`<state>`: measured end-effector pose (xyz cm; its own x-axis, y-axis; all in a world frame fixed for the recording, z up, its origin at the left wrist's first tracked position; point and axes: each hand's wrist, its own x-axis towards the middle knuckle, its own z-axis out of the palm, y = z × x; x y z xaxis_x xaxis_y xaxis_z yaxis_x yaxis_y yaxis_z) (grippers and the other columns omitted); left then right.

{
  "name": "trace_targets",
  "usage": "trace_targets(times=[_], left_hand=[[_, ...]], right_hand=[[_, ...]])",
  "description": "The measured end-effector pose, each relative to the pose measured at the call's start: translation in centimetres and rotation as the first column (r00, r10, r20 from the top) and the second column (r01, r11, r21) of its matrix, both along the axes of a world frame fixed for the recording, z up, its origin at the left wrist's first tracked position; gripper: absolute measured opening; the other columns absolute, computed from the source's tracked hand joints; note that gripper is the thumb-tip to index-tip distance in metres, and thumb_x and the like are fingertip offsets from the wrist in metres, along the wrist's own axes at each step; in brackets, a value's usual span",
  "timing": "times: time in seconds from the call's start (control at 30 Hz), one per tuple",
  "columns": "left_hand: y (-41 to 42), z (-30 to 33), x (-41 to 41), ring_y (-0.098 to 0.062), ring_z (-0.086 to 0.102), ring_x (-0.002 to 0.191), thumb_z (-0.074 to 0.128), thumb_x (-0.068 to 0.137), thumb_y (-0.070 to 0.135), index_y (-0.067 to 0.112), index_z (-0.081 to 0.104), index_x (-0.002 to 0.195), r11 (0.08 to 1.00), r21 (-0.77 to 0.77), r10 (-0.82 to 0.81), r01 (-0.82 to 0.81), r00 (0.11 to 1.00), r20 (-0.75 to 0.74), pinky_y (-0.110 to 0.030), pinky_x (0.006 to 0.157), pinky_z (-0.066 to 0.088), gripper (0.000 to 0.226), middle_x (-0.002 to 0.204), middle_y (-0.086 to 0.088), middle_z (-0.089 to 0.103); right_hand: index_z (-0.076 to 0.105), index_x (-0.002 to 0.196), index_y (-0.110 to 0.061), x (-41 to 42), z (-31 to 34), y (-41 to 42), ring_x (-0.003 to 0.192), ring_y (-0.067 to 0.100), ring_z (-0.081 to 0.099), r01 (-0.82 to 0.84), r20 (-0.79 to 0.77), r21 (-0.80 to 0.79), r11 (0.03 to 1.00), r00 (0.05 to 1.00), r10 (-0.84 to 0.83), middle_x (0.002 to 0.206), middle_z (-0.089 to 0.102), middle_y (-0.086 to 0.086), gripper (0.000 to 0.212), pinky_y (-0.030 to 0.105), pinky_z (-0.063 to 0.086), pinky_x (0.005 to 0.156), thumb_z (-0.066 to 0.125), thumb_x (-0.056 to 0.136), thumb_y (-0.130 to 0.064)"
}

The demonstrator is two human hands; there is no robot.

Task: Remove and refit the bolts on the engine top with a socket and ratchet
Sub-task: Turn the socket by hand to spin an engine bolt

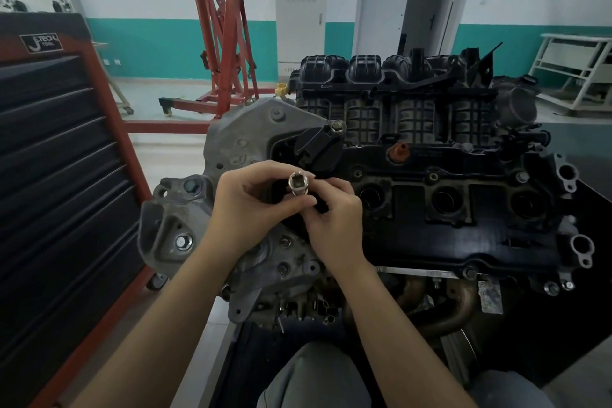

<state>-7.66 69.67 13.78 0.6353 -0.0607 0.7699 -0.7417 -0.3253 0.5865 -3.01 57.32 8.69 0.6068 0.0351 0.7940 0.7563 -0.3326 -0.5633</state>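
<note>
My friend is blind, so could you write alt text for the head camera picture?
Two bare hands hold a shiny silver metal socket above a dirty black and grey car engine, the left hand wrapped around it, the right hand pinching beside it. A black and red tool cabinet stands left, a red engine hoist behind.

Engine [430, 209] sits on black surface [589, 209], beneath and beyond the hands; surface extends right of them.
</note>
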Motion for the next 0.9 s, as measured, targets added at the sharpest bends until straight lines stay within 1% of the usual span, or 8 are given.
trace_targets(times=[0.1, 0.17, 0.27, 0.33, 0.43, 0.6, 0.73, 0.9], left_hand=[[-0.14, -0.31, -0.09, -0.011, 0.070, 0.082, 0.080, 0.067, 0.010, 0.004, 0.073, 0.087, 0.993, 0.003, 0.118, -0.118, 0.991, 0.060, -0.021, 0.078, 0.054, 0.022, 0.084, -0.003, 0.072], [-0.04, -0.29, -0.10, -0.010, 0.070, 0.084, 0.077, 0.069, 0.010, 0.005, 0.073, 0.089, 0.996, -0.042, 0.074, -0.074, 0.997, -0.002, -0.019, 0.078, 0.053, 0.021, 0.086, -0.001, 0.073], [0.29, -0.25, 0.07, -0.018, 0.071, 0.090, 0.074, 0.073, -0.001, -0.003, 0.071, 0.094, 0.998, -0.038, -0.051, 0.048, 0.995, -0.091, -0.025, 0.084, 0.053, 0.021, 0.092, -0.011, 0.073], [0.23, -0.25, 0.17, -0.019, 0.070, 0.091, 0.075, 0.073, -0.001, -0.002, 0.071, 0.096, 0.999, -0.007, -0.046, 0.046, 0.997, -0.064, -0.027, 0.085, 0.053, 0.023, 0.094, -0.011, 0.073], [0.01, -0.29, 0.25, -0.017, 0.070, 0.086, 0.080, 0.067, 0.006, 0.001, 0.071, 0.089, 0.999, -0.029, 0.040, -0.040, 0.999, 0.003, -0.025, 0.082, 0.054, 0.025, 0.088, -0.008, 0.072], [0.26, -0.13, 0.00, -0.013, 0.071, 0.086, 0.073, 0.071, 0.003, 0.000, 0.070, 0.094, 0.990, -0.132, -0.047, 0.039, 0.997, -0.053, -0.020, 0.080, 0.053, 0.024, 0.086, -0.002, 0.075], [0.18, -0.09, -0.04, -0.016, 0.070, 0.090, 0.072, 0.072, -0.002, -0.007, 0.068, 0.097, 0.993, -0.086, -0.085, 0.080, 0.995, -0.056, -0.022, 0.082, 0.053, 0.026, 0.092, -0.011, 0.072], [0.10, -0.20, 0.13, -0.013, 0.069, 0.082, 0.078, 0.065, 0.003, -0.004, 0.070, 0.088, 0.991, -0.133, 0.003, -0.005, 1.000, -0.011, -0.022, 0.082, 0.053, 0.026, 0.084, -0.008, 0.072]], right_hand=[[0.075, 0.096, -0.008, -0.08, 0.11, 0.13, 0.091, -0.006, 0.050, 0.003, 0.011, 0.021, 1.000, 1.000, -0.004, 0.088, 0.074, 0.001, 0.017, 0.035, 0.048, 0.085, 0.072, 0.079, -0.012], [0.073, 0.099, -0.007, -0.07, 0.24, 0.09, 0.090, -0.015, 0.049, 0.000, 0.057, -0.014, 1.000, 0.998, 0.001, 0.090, 0.074, 0.001, 0.020, 0.029, 0.044, 0.087, 0.069, 0.080, -0.010], [0.072, 0.100, -0.003, -0.08, 0.20, -0.04, 0.090, 0.004, 0.053, 0.010, 0.111, -0.069, 0.998, 0.994, -0.003, 0.086, 0.074, 0.006, 0.022, 0.024, 0.043, 0.085, 0.065, 0.080, -0.004], [0.073, 0.098, -0.003, -0.09, 0.14, -0.07, 0.090, 0.010, 0.052, 0.002, 0.082, -0.037, 0.999, 0.997, 0.001, 0.084, 0.074, 0.007, 0.020, 0.033, 0.048, 0.082, 0.066, 0.079, -0.004], [0.074, 0.095, -0.006, -0.17, 0.21, 0.10, 0.091, 0.009, 0.055, 0.001, 0.001, 0.015, 1.000, 1.000, -0.001, 0.088, 0.074, 0.003, 0.017, 0.044, 0.051, 0.084, 0.070, 0.080, -0.011], [0.071, 0.106, -0.006, -0.22, 0.40, 0.10, 0.092, -0.009, 0.049, -0.017, 0.080, -0.048, 0.999, 0.997, 0.021, 0.093, 0.074, 0.003, 0.025, 0.030, 0.046, 0.088, 0.063, 0.086, -0.018], [0.072, 0.101, -0.003, -0.06, 0.20, 0.02, 0.088, 0.007, 0.054, -0.007, 0.085, -0.018, 1.000, 0.996, 0.009, 0.085, 0.074, 0.006, 0.022, 0.040, 0.052, 0.080, 0.067, 0.080, -0.007], [0.073, 0.094, -0.008, -0.24, 0.38, 0.22, 0.092, -0.006, 0.053, -0.003, 0.050, 0.020, 1.000, 0.999, 0.002, 0.090, 0.074, 0.000, 0.022, 0.037, 0.049, 0.088, 0.065, 0.083, -0.025]])
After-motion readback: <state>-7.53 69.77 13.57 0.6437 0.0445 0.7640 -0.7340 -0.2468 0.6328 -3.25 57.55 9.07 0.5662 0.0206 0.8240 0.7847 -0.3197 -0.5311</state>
